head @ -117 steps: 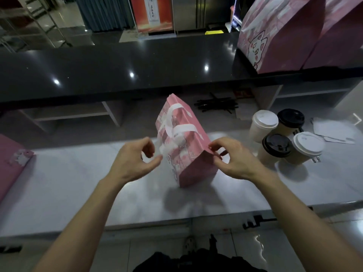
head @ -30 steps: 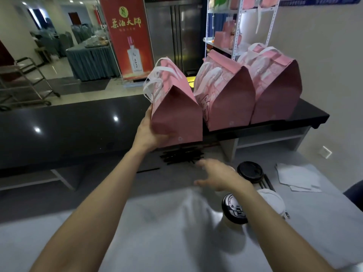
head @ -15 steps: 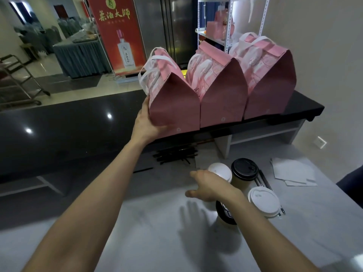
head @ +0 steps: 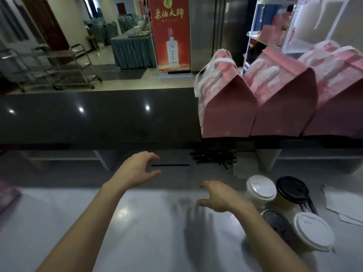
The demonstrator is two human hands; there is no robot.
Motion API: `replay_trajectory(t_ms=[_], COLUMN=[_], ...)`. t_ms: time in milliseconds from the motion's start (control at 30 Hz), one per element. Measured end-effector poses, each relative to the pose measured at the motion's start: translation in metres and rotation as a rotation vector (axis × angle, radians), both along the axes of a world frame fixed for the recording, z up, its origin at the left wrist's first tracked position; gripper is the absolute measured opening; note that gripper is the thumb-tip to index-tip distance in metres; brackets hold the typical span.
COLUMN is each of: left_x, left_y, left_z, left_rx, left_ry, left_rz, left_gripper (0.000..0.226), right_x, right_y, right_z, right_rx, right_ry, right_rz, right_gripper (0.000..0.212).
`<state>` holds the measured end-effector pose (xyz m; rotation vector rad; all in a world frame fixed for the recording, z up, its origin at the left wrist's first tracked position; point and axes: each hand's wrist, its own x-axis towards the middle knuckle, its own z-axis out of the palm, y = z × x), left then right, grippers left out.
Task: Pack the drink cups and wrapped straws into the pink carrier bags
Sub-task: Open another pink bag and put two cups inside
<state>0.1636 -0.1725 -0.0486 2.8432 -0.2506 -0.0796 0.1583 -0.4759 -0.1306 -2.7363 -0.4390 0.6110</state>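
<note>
Bench space in front of you is pale and wide, with a dark raised ledge at 12 o'clock. On that ledge, toward 1 and 2 o'clock, three pink carrier bags stand upright in a row, touching each other, tops folded shut; I judge they are parked there so the working area stays free. At 3 o'clock four drink cups stand close together, two with white lids and two with black, probably grouped for the next bag. Under the ledge at 1 o'clock lies a pile of black wrapped straws, and one single straw lies apart. Your left hand hovers just beside this single straw, fingers loosely apart, holding nothing. Your right hand is near the cups, also spread and without any object.
</note>
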Motion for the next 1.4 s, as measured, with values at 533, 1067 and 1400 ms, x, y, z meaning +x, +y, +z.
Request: replay_trajectory(t_ms=[533,1067,1400], left_x=[-0.086,-0.208,-0.263], left_y=[0.282,0.472,0.634], left_z=[-0.044,0.008,0.078], left_rx=[0.159,-0.16,-0.235], left_ry=[0.197,-0.053,-0.313], left_rz=[0.077,0.195,0.361], left_gripper=[0.063,0.041,0.021], right_x=[-0.044,-0.123,-0.148], right_y=[0.292,0.503,0.692], right_z=[0.011,0.029,0.109], right_rx=[0.0,0.06,0.359], right_ry=[-0.04,-0.079,-0.356], right_rz=[0.017,0.112,0.109], right_gripper=[0.077,0.066,0.064])
